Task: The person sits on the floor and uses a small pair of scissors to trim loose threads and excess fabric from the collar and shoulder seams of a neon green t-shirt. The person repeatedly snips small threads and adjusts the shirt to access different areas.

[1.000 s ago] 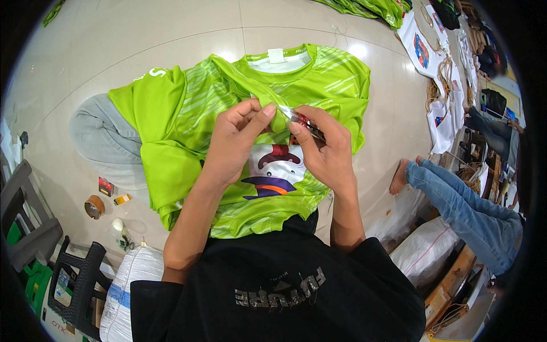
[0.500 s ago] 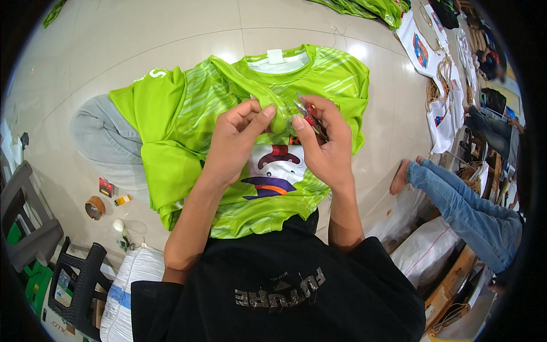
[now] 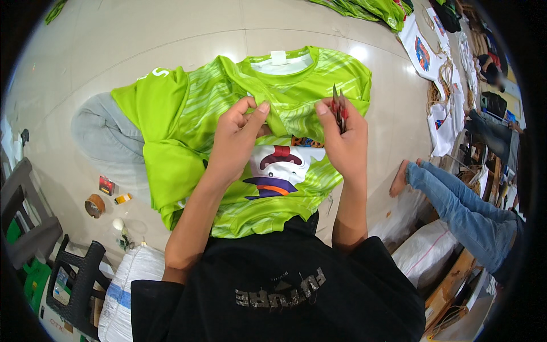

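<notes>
A green shirt (image 3: 205, 85) with white streaks and a cartoon print lies in folds over my lap and grey-clad leg (image 3: 97, 131). My left hand (image 3: 233, 142) pinches a raised fold of its fabric at the middle. My right hand (image 3: 347, 148), farther right, holds small red-and-metal snips (image 3: 339, 108) with the blades pointing upward; its thumb is on or very near the green cloth, and I cannot tell whether it grips it too.
Chairs (image 3: 74, 279), a white sack (image 3: 125, 296), a small red box (image 3: 106, 185) and a brown container (image 3: 94, 206) sit at left. Printed white items (image 3: 421, 51) lie upper right. Another person's jeans-clad legs (image 3: 456, 205) and bare feet are at right, near sacks and boards.
My right hand has moved right and slightly up, away from my left hand, and the snips now stand more upright. The fabric between the hands is stretched farther right.
</notes>
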A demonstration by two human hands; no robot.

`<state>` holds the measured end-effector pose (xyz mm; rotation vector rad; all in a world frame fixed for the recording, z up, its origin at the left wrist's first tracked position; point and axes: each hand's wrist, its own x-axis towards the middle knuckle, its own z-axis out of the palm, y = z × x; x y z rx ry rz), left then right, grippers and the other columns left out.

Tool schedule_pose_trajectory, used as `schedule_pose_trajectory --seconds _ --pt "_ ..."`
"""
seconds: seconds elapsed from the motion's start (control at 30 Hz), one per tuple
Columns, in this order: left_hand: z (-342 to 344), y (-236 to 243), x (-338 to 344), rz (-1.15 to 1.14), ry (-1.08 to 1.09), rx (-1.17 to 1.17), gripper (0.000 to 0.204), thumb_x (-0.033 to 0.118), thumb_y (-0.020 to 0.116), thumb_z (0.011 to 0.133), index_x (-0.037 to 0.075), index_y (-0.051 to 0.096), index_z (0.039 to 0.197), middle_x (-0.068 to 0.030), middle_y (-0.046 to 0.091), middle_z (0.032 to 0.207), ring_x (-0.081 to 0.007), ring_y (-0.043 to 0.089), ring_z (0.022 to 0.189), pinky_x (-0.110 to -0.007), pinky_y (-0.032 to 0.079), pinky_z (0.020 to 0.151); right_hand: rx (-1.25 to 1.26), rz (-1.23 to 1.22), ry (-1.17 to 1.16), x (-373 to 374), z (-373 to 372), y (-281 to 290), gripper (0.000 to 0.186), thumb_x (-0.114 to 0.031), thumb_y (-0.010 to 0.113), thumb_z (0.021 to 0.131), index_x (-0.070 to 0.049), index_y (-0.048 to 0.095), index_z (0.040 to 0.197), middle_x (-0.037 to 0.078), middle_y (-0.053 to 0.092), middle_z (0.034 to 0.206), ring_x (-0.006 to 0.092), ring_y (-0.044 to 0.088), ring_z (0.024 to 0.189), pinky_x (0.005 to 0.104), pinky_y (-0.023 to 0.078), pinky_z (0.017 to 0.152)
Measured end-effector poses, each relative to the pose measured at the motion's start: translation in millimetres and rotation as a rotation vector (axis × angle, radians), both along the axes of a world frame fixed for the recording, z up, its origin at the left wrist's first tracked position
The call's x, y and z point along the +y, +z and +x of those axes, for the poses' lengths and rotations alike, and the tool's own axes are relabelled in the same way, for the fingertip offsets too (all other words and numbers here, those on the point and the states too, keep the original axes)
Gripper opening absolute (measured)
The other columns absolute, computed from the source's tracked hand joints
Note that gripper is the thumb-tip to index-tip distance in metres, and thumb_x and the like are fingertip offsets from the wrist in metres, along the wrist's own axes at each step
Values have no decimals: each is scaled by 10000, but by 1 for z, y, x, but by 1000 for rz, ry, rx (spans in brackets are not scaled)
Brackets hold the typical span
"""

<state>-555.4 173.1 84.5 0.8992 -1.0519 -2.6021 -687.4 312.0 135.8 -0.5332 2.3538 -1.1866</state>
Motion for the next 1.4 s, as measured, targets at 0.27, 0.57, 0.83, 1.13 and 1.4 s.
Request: schedule_pose_trajectory --seconds 0.27,0.57,0.83,1.13,1.4 --pt "1 -6 -2 108 -10 -20 165 214 563 1068 51 588 1068 -69 737 998 -143 739 808 -301 600 744 76 -7 296 6 20 -3 205 -125 800 848 -39 689 996 10 552 673 82 429 544 254 352 512" --pt "1 -7 0 108 2 -38 171 203 568 1067 33 584 1061 -92 743 961 -165 745 823 -308 600 768 206 -125 6 5 4 -7 161 -102 715 939 -36 707 1086 -54 465 638 31 370 565 232 292 520" --pt "1 -10 -1 67 -38 -41 180 202 580 1064 24 603 1052 -72 728 969 -127 704 848 -299 573 825 -4 94 229 0 4 6 331 -144 732 939 -5 693 1238 -44 481 658 45 386 594 236 349 546" --pt "1 -15 -1 33 -29 -124 203 219 650 1015 39 605 1097 -38 692 996 -113 642 867 -269 517 816 -79 42 308 13 15 -14 206 -103 763 898 44 704 1029 3 549 679 57 448 631 244 399 575" --pt "-11 -31 -16 87 165 -128 333 155 683 978 -12 550 1234 -105 691 1135 -162 674 1003 -323 539 900 -200 176 628 35 -4 -2 190 -140 778 881 -6 747 1011 76 573 640 120 461 574 284 400 551"
